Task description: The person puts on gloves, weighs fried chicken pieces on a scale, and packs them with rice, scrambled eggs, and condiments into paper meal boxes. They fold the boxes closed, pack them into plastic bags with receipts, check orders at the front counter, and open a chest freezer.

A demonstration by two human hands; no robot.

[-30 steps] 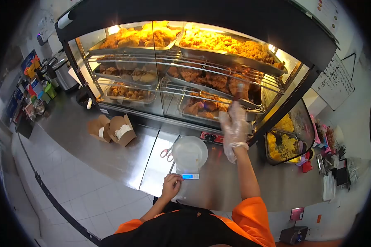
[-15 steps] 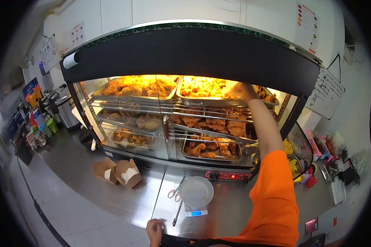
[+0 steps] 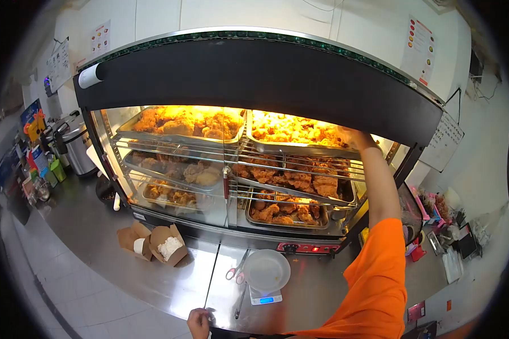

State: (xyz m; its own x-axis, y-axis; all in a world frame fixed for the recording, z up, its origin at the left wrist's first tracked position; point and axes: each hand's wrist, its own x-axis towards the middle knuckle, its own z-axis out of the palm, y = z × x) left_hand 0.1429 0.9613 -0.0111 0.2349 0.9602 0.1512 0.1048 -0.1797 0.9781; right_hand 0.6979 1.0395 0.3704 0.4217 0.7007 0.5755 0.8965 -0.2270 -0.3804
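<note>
My right hand (image 3: 353, 137) reaches into the lit glass warming cabinet, at the right end of the upper tray of small fried pieces (image 3: 291, 129). Glare and the tray's contents hide its fingers, so its grip cannot be told. Low at the counter's front edge, my left hand (image 3: 198, 324) is curled closed; whatever it may hold is hidden. Between the hands and cabinet, a translucent round bowl (image 3: 267, 270) sits on a digital scale (image 3: 266, 299) with a lit display. Scissors (image 3: 237, 274) and a thin dark stick-like tool (image 3: 241, 302) lie to its left.
Two open cardboard boxes (image 3: 168, 247) with white contents stand on the steel counter (image 3: 104, 243). More trays of fried chicken (image 3: 288, 210) fill the cabinet's lower shelves. A sliding glass door (image 3: 209, 186) covers its left half. At far left stands a metal cooker (image 3: 79, 148).
My right hand has shifted right and slightly down along the upper tray. The camera view has shifted a little. My left hand stays curled by the counter edge.
</note>
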